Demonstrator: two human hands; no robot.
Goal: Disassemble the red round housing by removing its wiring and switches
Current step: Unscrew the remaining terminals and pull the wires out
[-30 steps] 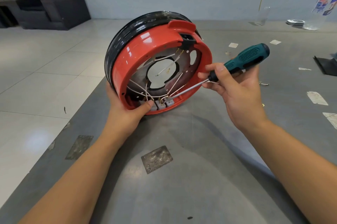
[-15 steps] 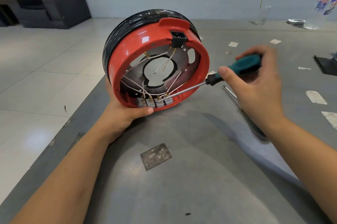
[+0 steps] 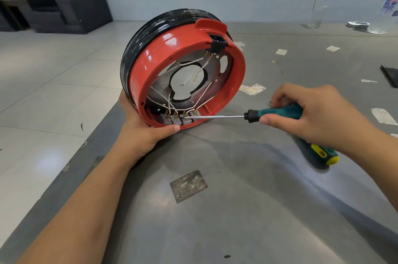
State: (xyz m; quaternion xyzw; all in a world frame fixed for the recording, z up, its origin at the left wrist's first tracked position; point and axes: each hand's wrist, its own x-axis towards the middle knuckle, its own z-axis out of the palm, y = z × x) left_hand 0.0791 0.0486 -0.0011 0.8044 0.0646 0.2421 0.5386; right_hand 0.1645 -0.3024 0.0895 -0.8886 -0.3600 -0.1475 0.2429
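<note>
Red round housing (image 3: 185, 63) stands on edge on the tabletop (image 3: 237, 210), gripped at six o'clock by the left hand (image 3: 140, 132); the right hand (image 3: 318, 113) grips a screwdriver (image 3: 247, 115) whose tip, at the switches (image 3: 178, 120), could slip and nick the wiring (image 3: 170, 104).

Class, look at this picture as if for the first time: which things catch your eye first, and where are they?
The red housing stands on edge at the table's near-left corner, gripped at its lower rim by the left hand. Inside, white wires run down to grey switches at the bottom. The right hand holds a teal screwdriver, its tip at those switches.
</note>
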